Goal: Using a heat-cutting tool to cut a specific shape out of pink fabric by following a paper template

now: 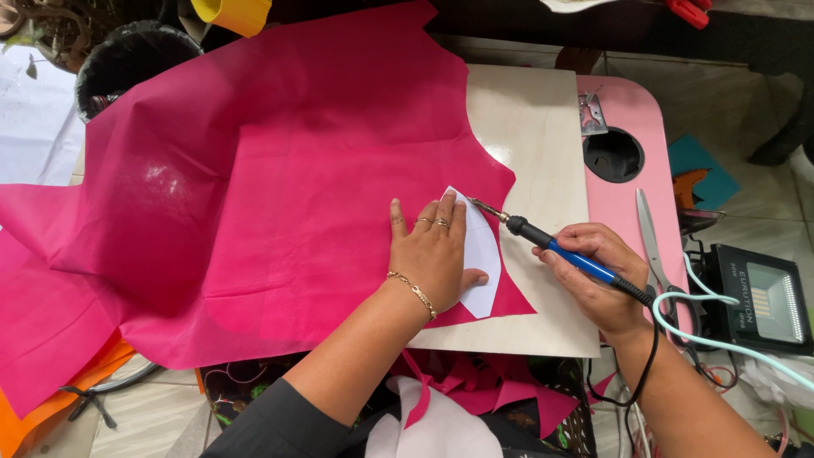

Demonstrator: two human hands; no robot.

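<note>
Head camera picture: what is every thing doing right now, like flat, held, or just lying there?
Pink fabric: spread flat, wrinkled.
White template: flat on fabric, pressed down.
Left hand: open, palm down on template.
Right hand: gripping tool.
Blue hot-tip tool: held, tip at template edge.
Scissors: lying closed on pink table.
Wooden board: flat under fabric.

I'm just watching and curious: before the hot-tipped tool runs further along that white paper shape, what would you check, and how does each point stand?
1. Left hand flat on the white template: ok.
2. Template lying on the pink fabric: ok.
3. Tool tip at the template's edge: ok.
4. Right hand gripping the blue tool by its handle: ok.
5. Wooden board under the cutting spot: ok.
6. Left fingers away from the tip: not ok, they look close.
</note>
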